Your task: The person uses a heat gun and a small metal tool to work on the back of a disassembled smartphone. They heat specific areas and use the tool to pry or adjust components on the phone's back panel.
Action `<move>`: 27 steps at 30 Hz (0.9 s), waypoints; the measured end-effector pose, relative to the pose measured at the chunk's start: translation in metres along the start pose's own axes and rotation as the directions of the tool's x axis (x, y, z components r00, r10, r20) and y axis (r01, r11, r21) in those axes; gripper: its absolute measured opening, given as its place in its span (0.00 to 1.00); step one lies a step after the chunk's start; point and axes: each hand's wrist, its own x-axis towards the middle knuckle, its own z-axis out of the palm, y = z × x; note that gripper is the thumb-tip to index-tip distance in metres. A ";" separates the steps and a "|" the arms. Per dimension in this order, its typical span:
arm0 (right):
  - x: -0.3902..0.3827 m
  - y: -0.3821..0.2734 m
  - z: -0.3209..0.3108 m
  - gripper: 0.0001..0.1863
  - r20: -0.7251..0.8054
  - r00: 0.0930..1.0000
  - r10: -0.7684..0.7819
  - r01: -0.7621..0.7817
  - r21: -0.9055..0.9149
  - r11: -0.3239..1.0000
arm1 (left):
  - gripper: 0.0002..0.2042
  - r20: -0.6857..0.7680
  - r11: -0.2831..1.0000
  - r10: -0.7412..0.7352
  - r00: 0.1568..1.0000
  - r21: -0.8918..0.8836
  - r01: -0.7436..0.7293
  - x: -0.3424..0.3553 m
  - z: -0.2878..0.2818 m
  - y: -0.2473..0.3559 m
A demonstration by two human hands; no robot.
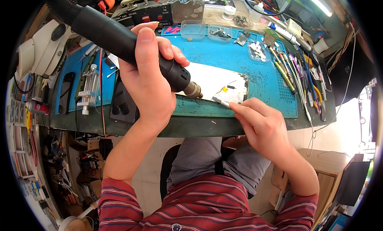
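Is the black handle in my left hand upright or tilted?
Tilted: the black handle slants diagonally through your left hand, metal nozzle at lower right.

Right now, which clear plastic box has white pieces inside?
The rightmost clear plastic box: white pieces lie inside, unlike the middle box and left box.

Tilted steeply, the black hot-air gun [115, 35] sits in the left hand [145, 75], fat cylindrical body running up and away, dark slots ringing its collar, and its 1 metal nozzle [193, 90] points down and right, out past the fingers! Below and between the 2 hands, there's the white panel [207, 77], lying flat, corner rounded, its left part hidden behind the left hand. Just beyond the right hand [263, 125], a yellow-orange patch [224, 89] and 1 small black rectangle [230, 87] mark it. And the slim grey tool [221, 102], pinched in right fingertips, slants left, tip at the panel's near edge; contact, hard to tell!
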 end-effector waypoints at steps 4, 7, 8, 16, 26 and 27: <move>0.000 -0.004 0.003 0.21 -0.024 0.999 -0.037 0.035 -0.082 0.996 | 0.16 -0.002 1.000 0.004 1.000 0.007 -0.004 0.000 0.000 0.000; 0.001 -0.007 0.002 0.21 -0.022 0.996 -0.082 0.078 -0.147 0.986 | 0.16 0.001 1.000 0.006 1.000 0.012 -0.006 0.000 0.000 -0.001; 0.000 -0.003 0.003 0.21 -0.021 0.998 -0.064 0.061 -0.093 0.994 | 0.16 0.002 1.000 0.007 1.000 0.012 -0.007 0.000 0.000 -0.001; 0.003 0.003 0.000 0.22 -0.003 0.995 -0.102 0.101 -0.093 0.991 | 0.15 0.005 1.000 0.002 1.000 0.007 -0.002 -0.003 0.001 0.000; 0.000 0.005 0.006 0.19 -0.032 0.999 -0.013 0.015 0.050 0.999 | 0.17 0.006 0.995 -0.014 1.000 0.099 0.013 -0.006 0.002 0.004; 0.000 0.004 0.006 0.17 -0.025 0.999 0.040 -0.037 0.119 0.992 | 0.17 0.003 0.995 -0.014 1.000 0.099 0.014 -0.006 0.003 0.003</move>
